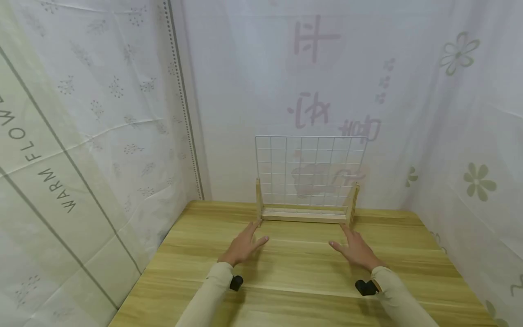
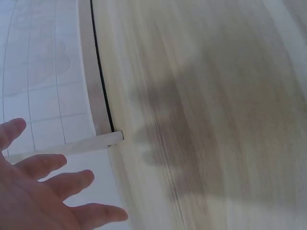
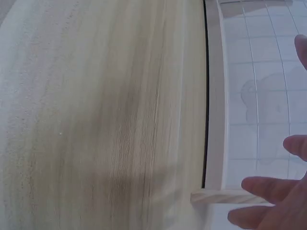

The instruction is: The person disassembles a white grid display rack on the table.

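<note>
Both open, left hand [image 1: 244,245] and right hand [image 1: 356,249] flank wire rack [image 1: 309,179] on table [image 1: 302,277].

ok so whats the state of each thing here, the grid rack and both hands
wire grid rack: upright in its wooden base at the back of the table, nothing hung on it
left hand: open, fingers spread, at the rack's left foot, holding nothing
right hand: open, fingers spread, at the rack's right foot, holding nothing

White wire grid [image 1: 310,170] in pale wooden base [image 1: 304,217]; matt wood-grain table [image 1: 302,272]; printed cloth backdrop [image 1: 102,113].
</note>
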`<action>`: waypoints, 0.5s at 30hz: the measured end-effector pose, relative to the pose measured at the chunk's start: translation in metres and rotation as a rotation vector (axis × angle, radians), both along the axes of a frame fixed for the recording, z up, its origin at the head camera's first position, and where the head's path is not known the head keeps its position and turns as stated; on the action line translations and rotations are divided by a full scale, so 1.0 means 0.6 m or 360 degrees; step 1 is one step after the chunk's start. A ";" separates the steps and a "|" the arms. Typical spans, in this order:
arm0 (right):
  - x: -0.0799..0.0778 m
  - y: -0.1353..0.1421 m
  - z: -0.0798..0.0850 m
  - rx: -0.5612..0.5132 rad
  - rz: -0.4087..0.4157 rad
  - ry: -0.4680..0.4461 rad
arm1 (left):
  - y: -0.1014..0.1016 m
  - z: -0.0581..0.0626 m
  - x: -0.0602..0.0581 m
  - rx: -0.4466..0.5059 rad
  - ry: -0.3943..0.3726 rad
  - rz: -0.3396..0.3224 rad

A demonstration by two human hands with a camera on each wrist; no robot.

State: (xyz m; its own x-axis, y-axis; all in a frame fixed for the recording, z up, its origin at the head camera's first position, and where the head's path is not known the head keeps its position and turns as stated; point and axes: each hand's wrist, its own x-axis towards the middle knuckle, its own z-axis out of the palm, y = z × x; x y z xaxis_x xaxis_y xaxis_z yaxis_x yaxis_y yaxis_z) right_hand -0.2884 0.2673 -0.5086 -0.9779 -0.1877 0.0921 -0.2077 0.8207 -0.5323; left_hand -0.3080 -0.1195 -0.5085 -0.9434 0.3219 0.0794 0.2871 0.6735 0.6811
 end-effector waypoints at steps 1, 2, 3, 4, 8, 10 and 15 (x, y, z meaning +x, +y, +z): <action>-0.003 0.005 0.001 -0.0031 0.0003 -0.0027 | -0.001 0.000 -0.003 0.0047 -0.0015 0.0005; -0.006 0.010 0.002 -0.0066 0.0003 -0.0063 | -0.001 -0.001 -0.006 0.0092 -0.0025 0.0010; -0.008 0.016 0.003 -0.0099 -0.0001 -0.0106 | -0.002 -0.002 -0.009 0.0135 -0.0033 0.0014; -0.011 0.023 0.004 -0.0135 -0.0005 -0.0152 | -0.002 -0.003 -0.013 0.0173 -0.0036 0.0017; -0.017 0.046 0.011 -0.0248 -0.0050 -0.0275 | -0.003 -0.003 -0.025 0.0317 -0.0111 0.0054; -0.021 0.052 0.013 -0.0276 -0.0053 -0.0287 | -0.006 -0.001 -0.029 0.0380 -0.0151 0.0082; -0.030 0.054 0.016 -0.0290 -0.0062 -0.0282 | -0.014 0.007 -0.040 0.0604 -0.0238 0.0114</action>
State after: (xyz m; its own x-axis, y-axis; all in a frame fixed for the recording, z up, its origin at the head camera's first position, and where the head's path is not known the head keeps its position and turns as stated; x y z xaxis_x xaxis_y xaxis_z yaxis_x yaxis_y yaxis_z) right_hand -0.3061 0.2999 -0.4988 -0.9879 -0.1457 -0.0527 -0.0680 0.7134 -0.6975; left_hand -0.3320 -0.1280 -0.5043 -0.9725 0.2294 0.0401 0.1276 0.3810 0.9157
